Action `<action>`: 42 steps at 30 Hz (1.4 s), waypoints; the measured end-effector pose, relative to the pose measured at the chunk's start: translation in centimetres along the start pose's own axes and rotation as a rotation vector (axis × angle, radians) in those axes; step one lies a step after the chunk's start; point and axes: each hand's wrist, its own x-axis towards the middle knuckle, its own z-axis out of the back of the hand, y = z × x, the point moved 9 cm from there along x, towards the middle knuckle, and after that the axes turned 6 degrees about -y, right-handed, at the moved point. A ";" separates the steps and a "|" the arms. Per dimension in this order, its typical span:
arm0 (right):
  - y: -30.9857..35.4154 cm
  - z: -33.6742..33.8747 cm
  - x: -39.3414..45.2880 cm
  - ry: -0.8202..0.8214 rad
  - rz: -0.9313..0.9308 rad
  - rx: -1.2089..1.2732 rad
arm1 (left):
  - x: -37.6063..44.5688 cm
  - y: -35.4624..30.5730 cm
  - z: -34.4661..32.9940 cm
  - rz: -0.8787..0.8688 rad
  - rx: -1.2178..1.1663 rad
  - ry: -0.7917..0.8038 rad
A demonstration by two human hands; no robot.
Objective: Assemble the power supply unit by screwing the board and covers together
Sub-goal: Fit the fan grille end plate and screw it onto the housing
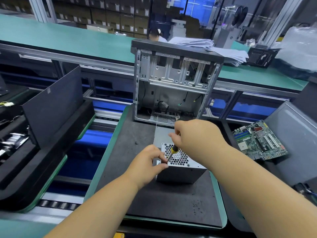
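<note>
The power supply unit (180, 166) is steadied at its left corner by the left hand (147, 164), fingers pinching, so the screwdriver (172, 152), clenched in the right hand (193, 134), can be driven.

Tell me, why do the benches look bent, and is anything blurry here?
Head view: the wide-angle lens bows the long green bench and stretches the forearms at the edges; the grey metal power supply box and both hands look sharp, while the stacked cartons at the back look soft; blue light glows behind the glass.
</note>
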 end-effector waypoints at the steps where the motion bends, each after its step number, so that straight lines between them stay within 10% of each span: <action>1: -0.2 -0.1 -0.1 -0.005 -0.012 -0.015 | 0.0 0.0 0.0 -0.002 0.001 -0.001; 9: 0.3 0.9 -0.8 0.087 0.073 0.286 | 0.0 0.1 0.0 0.007 0.025 0.001; 20: -0.4 0.1 -0.1 0.083 -0.033 -0.122 | 0.0 -0.2 0.1 -0.005 0.023 0.002; 28: 0.9 0.5 -0.3 0.174 0.127 0.282 | -0.2 -0.3 0.2 0.012 0.015 -0.004; 42: -0.6 -0.5 -0.3 0.079 -0.031 0.047 | -0.2 -0.5 0.2 0.010 0.002 0.016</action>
